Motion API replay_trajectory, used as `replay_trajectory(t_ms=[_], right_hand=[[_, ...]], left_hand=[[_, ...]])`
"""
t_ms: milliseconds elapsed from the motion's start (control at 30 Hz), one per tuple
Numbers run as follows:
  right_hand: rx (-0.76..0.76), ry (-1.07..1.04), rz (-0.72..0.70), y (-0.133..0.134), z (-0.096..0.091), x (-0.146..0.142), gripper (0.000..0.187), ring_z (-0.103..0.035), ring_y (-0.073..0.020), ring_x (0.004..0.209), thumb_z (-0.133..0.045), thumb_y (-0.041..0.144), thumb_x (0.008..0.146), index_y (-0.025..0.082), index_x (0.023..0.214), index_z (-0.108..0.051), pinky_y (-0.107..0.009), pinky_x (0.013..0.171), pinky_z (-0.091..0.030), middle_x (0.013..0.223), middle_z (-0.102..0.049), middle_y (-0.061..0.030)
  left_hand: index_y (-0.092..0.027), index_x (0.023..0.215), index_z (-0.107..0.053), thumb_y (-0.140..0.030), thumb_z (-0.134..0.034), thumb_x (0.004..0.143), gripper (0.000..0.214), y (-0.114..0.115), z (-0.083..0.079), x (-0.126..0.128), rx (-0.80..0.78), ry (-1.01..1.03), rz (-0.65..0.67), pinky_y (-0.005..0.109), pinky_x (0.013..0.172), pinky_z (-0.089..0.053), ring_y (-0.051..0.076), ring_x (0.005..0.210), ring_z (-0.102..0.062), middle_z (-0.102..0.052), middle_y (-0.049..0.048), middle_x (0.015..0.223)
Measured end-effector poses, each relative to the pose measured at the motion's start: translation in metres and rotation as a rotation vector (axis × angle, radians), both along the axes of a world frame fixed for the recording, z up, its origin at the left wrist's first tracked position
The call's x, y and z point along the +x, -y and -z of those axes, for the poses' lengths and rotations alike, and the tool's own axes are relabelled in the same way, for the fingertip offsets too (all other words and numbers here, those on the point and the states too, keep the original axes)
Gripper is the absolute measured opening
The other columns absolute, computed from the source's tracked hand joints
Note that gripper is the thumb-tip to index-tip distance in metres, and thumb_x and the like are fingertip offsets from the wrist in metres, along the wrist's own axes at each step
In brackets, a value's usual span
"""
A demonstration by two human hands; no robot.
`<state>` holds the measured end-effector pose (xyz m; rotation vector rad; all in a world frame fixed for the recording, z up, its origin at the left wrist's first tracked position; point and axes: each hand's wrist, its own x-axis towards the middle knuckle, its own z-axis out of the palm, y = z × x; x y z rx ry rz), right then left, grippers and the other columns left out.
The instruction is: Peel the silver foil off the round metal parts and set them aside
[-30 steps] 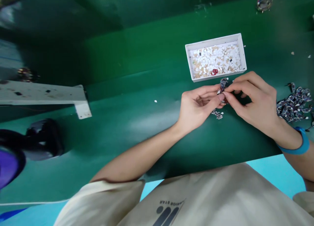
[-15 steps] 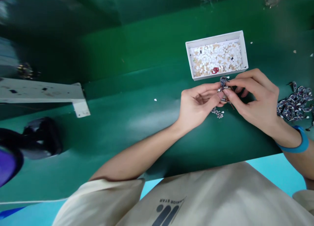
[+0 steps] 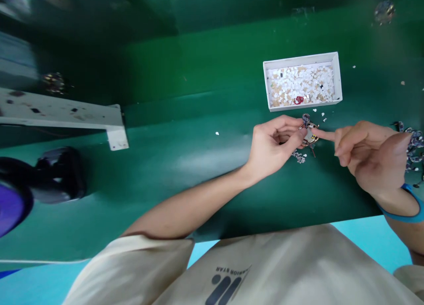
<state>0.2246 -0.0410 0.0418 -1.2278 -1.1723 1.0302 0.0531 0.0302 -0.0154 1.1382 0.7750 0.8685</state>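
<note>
My left hand [image 3: 274, 146] pinches a small dark circuit board part [image 3: 308, 130] with thin leads just above the green table [image 3: 198, 163]. My right hand [image 3: 367, 157] is beside it, with the index finger stretched out and touching the part while the other fingers are curled; nothing is held in it. A few small bits [image 3: 300, 157] lie on the table under the part. Just behind stands a white box [image 3: 338, 73] filled with white and tan scraps and one red piece.
A pile of dark small boards [image 3: 412, 146] lies at the right edge behind my right wrist, which wears a blue band [image 3: 410, 203]. A white bracket [image 3: 66, 115] and a black and purple device [image 3: 39, 181] sit at the left. White flecks dot the table.
My right hand has let go of the part and drawn back to the right, leaving only its index finger on it. The left hand keeps its pinch.
</note>
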Motion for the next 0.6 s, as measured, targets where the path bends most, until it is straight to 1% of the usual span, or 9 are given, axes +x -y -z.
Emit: replay_trajectory(t_ms=[100,200,300,400,467,533,600], right_hand=[[-0.066,-0.088,-0.031,0.000,-0.001,-0.002,0.056,-0.055,-0.0185,0.054,-0.054,0.075,0.098,0.026,0.082,-0.076,-0.053,0.101,-0.059,0.058,-0.058,-0.0001],[-0.063,-0.082,-0.075,0.001,0.001,-0.003,0.055,-0.062,-0.0206,0.061,-0.052,0.075,0.098,0.027,0.091,-0.077,-0.053,0.110,-0.054,0.066,-0.065,-0.0010],[0.055,0.046,-0.108,0.002,0.007,-0.002,0.055,-0.065,-0.0207,0.063,-0.050,0.073,0.100,0.025,0.097,-0.076,-0.052,0.112,-0.053,0.070,-0.067,-0.0020],[0.217,0.231,-0.155,0.001,0.011,-0.002,0.048,-0.065,-0.0191,0.062,-0.049,0.064,0.105,0.023,0.101,-0.074,-0.051,0.111,-0.055,0.071,-0.067,-0.0011],[0.303,0.339,-0.191,-0.001,0.013,-0.003,0.045,-0.064,-0.0179,0.062,-0.048,0.059,0.107,0.022,0.100,-0.073,-0.052,0.111,-0.055,0.071,-0.066,-0.0005],[0.359,0.417,-0.202,-0.002,0.013,-0.005,0.045,-0.063,-0.0170,0.061,-0.048,0.059,0.107,0.022,0.097,-0.071,-0.053,0.110,-0.056,0.070,-0.065,-0.0006],[0.383,0.466,-0.213,-0.002,0.014,-0.006,0.045,-0.063,-0.0169,0.064,-0.050,0.059,0.107,0.021,0.095,-0.070,-0.053,0.110,-0.056,0.070,-0.065,-0.0014]], left_hand=[[-0.014,0.094,-0.074,-0.034,-0.084,0.087,0.023,0.000,0.001,0.000,0.014,0.013,0.017,0.025,0.064,-0.067,0.019,0.076,-0.079,-0.081,0.0068,0.088],[-0.014,0.095,-0.074,-0.031,-0.082,0.088,0.020,0.000,0.001,0.000,0.018,0.019,0.017,0.025,0.064,-0.067,0.020,0.075,-0.079,-0.081,0.0065,0.086],[-0.015,0.097,-0.076,-0.028,-0.079,0.089,0.016,-0.001,0.000,0.000,0.002,0.005,0.026,0.026,0.065,-0.067,0.020,0.077,-0.080,-0.081,0.0060,0.087],[-0.015,0.099,-0.077,-0.029,-0.078,0.090,0.017,-0.003,-0.002,-0.001,-0.011,-0.015,0.042,0.028,0.068,-0.068,0.022,0.078,-0.080,-0.082,0.0061,0.088],[-0.015,0.099,-0.077,-0.031,-0.078,0.090,0.019,-0.004,-0.003,-0.002,-0.013,-0.037,0.045,0.030,0.069,-0.068,0.022,0.078,-0.080,-0.081,0.0064,0.089],[-0.014,0.099,-0.077,-0.033,-0.079,0.089,0.021,-0.005,-0.004,-0.002,-0.027,-0.051,0.048,0.031,0.070,-0.068,0.022,0.078,-0.080,-0.081,0.0069,0.091],[-0.014,0.100,-0.077,-0.035,-0.080,0.089,0.024,-0.006,-0.003,-0.002,-0.055,-0.045,0.056,0.032,0.070,-0.069,0.022,0.078,-0.080,-0.081,0.0072,0.092]])
